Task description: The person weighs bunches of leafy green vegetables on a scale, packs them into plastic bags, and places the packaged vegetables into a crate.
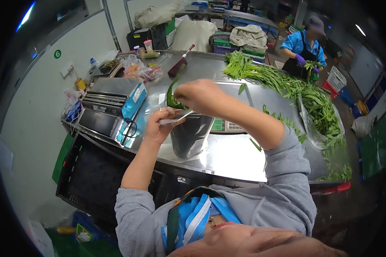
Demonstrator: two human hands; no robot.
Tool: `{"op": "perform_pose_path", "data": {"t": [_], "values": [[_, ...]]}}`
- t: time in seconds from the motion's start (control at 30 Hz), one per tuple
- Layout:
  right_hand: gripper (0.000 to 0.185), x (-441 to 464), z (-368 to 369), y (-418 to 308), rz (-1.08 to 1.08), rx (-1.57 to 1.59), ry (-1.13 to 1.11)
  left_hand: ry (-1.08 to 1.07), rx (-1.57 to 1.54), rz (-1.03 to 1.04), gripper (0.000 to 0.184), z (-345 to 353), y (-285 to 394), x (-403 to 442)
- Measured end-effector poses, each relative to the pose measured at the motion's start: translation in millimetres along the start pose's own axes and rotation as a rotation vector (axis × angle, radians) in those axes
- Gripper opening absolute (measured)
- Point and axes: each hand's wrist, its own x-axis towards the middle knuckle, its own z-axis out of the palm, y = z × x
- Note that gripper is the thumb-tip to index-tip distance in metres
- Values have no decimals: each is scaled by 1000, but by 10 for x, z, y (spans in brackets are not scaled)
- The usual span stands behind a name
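Note:
My left hand is closed on the rim of a clear plastic bag; a pale strip shows by its fingers. Below the rim is a dark grey, bucket-shaped container; whether the bag lines it I cannot tell. Just above the bag's mouth, my right hand has its fingers curled round green leafy vegetables. One long leaf sticks up past the fingers. Partly behind the container and my right forearm, a digital scale shows a green display.
A long heap of leafy greens runs along the table's right side. At left stands a bag-sealing machine beside a black crate. A cleaver-like knife lies behind my hands. Across the table, a person in purple gloves handles greens.

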Motion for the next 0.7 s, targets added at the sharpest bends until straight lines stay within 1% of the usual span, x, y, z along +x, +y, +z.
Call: {"op": "perform_pose_path", "data": {"t": [0.03, 0.07, 0.1, 0.13, 0.2, 0.33, 0.37, 0.4, 0.43, 0.47, 0.5, 0.53, 0.57, 0.6, 0.63, 0.67, 0.7], "values": [[13, 8, 100, 58, 10, -1, 3, -3, 1, -10, 7, -65, -42, 26], [13, 25, 199, 134, 101, -107, -161, -32, 26, -10, 8, -193, -88, 88], [14, 33, 254, 182, 189, -214, -325, -59, 51, -5, 8, -154, -78, 101], [14, 14, 270, 232, 185, -221, -325, -106, 31, 2, 9, -114, -67, 57], [15, -34, 245, 283, 168, -291, -414, -112, 75, 22, 10, 14, -34, -1], [11, -102, 276, 295, 186, -343, -451, -78, 215, 35, 11, 68, -73, 11], [10, -120, 315, 324, 124, -339, -431, -78, 215, 37, 11, 67, -52, 35], [10, -133, 338, 357, 62, -334, -410, -34, 354, 14, 16, 56, -19, 64], [10, -141, 336, 406, 59, -336, -413, 11, 491, -8, 21, 53, 4, 100], [11, -131, 272, 406, 41, -300, -360, 14, 484, -6, 21, 107, 42, 108], [13, -99, 167, 390, 24, -263, -308, 58, 517, -39, 27, 205, 116, 106], [14, 10, -33, 444, 171, -186, -186, 104, 550, -74, 33, 251, 167, 143], [17, 130, -431, 516, -63, -66, 68, 49, 559, -64, 35, 119, 212, 233], [16, 179, -743, 642, 87, 466, 305, 75, 544, -59, 36, 137, 238, 274], [15, 205, -1214, 714, 109, 542, 567, 101, 530, -54, 37, 189, 278, 268], [14, 130, -1650, 778, 77, 468, 836, 153, 487, 5, 36, 315, 277, 234], [14, -14, -2022, 853, 60, 350, 1103, 161, 487, -2, 36, 309, 269, 227]]}}
